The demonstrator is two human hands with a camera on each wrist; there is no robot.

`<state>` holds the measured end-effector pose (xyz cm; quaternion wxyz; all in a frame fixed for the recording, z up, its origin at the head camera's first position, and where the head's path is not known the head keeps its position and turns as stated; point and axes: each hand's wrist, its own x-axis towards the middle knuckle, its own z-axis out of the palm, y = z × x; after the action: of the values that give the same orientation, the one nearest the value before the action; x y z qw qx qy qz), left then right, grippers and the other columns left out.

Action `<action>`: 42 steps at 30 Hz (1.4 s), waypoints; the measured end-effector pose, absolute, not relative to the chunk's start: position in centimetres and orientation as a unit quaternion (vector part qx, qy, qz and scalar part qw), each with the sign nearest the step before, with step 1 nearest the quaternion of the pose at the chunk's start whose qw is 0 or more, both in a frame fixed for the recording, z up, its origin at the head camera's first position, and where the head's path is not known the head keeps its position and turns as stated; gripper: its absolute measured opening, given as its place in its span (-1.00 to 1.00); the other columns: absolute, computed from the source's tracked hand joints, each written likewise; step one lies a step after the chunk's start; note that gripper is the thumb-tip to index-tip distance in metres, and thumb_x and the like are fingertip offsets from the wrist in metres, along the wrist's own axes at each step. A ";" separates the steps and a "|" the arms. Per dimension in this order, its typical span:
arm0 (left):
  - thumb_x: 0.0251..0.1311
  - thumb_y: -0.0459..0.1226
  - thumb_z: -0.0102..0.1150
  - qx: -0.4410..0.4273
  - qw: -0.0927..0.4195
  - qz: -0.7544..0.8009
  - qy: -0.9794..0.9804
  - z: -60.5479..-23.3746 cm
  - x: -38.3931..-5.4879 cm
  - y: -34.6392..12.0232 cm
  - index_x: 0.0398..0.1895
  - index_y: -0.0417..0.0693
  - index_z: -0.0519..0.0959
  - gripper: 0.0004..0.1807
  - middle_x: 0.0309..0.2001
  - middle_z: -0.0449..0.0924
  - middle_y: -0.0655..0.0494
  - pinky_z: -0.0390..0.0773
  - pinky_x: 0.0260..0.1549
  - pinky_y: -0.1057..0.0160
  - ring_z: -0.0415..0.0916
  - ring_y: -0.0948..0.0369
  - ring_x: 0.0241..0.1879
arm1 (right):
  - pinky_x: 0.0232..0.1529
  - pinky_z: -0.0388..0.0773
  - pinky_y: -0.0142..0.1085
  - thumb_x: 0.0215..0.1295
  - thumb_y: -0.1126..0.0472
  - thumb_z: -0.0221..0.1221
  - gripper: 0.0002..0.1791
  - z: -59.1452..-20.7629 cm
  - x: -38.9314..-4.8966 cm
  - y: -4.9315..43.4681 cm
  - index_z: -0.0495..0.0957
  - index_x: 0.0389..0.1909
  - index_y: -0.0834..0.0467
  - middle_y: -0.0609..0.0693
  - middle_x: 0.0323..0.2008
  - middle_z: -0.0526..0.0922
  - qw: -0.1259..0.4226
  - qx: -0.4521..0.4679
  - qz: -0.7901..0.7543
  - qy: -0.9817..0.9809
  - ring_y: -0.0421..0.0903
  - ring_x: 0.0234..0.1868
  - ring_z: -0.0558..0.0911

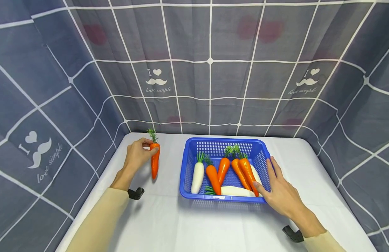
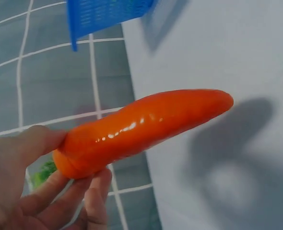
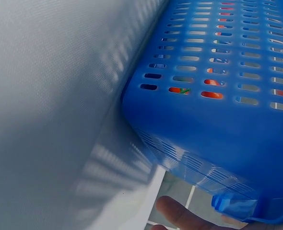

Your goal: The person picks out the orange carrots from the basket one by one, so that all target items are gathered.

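My left hand (image 1: pixel 138 154) pinches an orange carrot (image 1: pixel 155 161) near its green-leaved top, thumb on one side and fingers on the other. The carrot (image 2: pixel 141 129) hangs tip down, its shadow apart from it in the left wrist view. At the right, my right hand (image 1: pixel 281 190) rests against the right end of a blue basket (image 1: pixel 219 198), fingers straight along the rim and thumb over the front corner. Inside the basket lie several carrots (image 1: pixel 223 170) and white radishes (image 1: pixel 197 177). The right wrist view shows the basket's perforated side (image 3: pixel 199 110) and part of the hand.
A white-covered table (image 1: pixel 210 227) lies under everything. Grey-blue curtains (image 1: pixel 188 80) with white grid lines stand behind it and on both sides. A dark wrist-worn piece (image 1: pixel 136 193) sits below each wrist.
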<state>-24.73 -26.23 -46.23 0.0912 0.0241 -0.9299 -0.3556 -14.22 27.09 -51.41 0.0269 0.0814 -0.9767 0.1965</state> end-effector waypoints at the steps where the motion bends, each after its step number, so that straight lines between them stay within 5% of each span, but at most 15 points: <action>1: 0.52 -0.12 0.51 0.027 0.080 -0.357 -0.930 -46.6 -24.9 -26.3 0.35 -0.20 0.77 -0.52 0.25 0.88 -0.29 0.73 0.17 -0.10 0.79 -0.30 0.26 | -0.21 0.83 0.36 0.70 -0.45 0.15 0.27 -51.4 -14.2 27.1 -0.25 0.94 0.27 0.33 0.94 -0.23 0.027 0.081 0.197 -0.977 0.63 0.20 0.77; 6: 0.55 -0.09 0.51 0.036 0.031 -0.346 -0.937 -48.3 -25.6 -26.3 0.36 -0.18 0.78 -0.52 0.25 0.84 -0.34 0.67 0.24 -0.19 0.54 -0.38 0.37 | -0.19 0.83 0.37 0.70 -0.45 0.15 0.27 -51.5 -14.2 27.0 -0.24 0.94 0.27 0.33 0.94 -0.22 0.026 0.080 0.200 -0.976 0.64 0.24 0.76; 15: 0.58 -0.13 0.49 0.047 -0.026 -0.370 -0.927 -50.3 -26.2 -26.1 0.36 -0.28 0.74 -0.51 0.20 0.83 -0.39 0.92 -0.22 0.15 0.85 -0.18 0.04 | -0.17 0.85 0.36 0.69 -0.45 0.15 0.26 -51.7 -14.0 26.8 -0.21 0.94 0.25 0.30 0.95 -0.20 0.028 0.078 0.203 -0.976 0.63 0.28 0.75; 32: 0.60 -0.09 0.44 0.040 -0.026 -0.352 -0.935 -50.7 -26.6 -26.7 0.34 -0.25 0.75 -0.52 0.28 0.82 -0.36 0.79 -0.26 0.29 0.78 -0.21 0.13 | -0.19 0.88 0.32 0.69 -0.43 0.15 0.25 -51.4 -14.0 26.9 -0.21 0.94 0.28 0.34 0.94 -0.21 0.031 0.076 0.195 -0.977 0.64 0.25 0.76; 42: 0.63 -0.03 0.38 0.042 -0.012 -0.318 -0.947 -50.4 -26.4 -27.2 0.41 -0.25 0.72 -0.46 0.38 0.76 -0.36 0.65 0.36 -0.26 0.59 -0.36 0.41 | -0.21 0.88 0.28 0.69 -0.45 0.14 0.25 -51.6 -14.1 26.9 -0.21 0.94 0.25 0.32 0.94 -0.20 0.030 0.073 0.198 -0.977 0.62 0.26 0.76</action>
<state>-26.40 -27.20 -50.35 -0.0120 0.0418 -0.9470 -0.3184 -14.08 26.93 -51.62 0.0296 0.0728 -0.9771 0.1977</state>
